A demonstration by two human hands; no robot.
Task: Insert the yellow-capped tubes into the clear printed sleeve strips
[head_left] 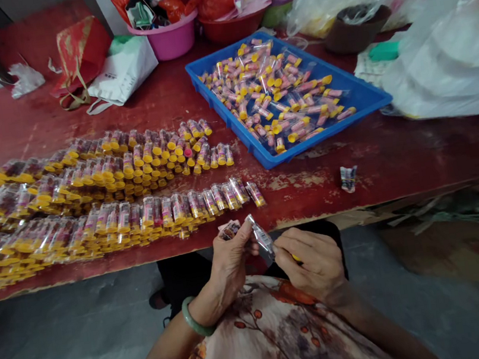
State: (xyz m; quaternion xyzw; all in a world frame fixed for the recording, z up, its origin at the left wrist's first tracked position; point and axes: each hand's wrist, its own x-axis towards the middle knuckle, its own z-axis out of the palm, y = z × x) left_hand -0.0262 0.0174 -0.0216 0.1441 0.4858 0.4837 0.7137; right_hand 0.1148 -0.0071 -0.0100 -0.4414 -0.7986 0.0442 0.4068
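Note:
My left hand is closed on a small bunch of printed plastic sleeves. Its thumb also presses on one shiny sleeve that slants towards the other hand. At that sleeve's lower right end, my right hand is closed with a small yellow-ended tube in its fingers. Most of this tube is hidden, so I cannot tell whether it is inside the sleeve. Beyond my left hand lie stacked rows of sleeved tubes with yellow ends. A blue tray holds many loose pink and yellow tubes.
A crumpled printed sleeve lies near the red table's front edge. Behind stand a pink basin, a red bag and a white bag. Large white plastic bags sit at the right.

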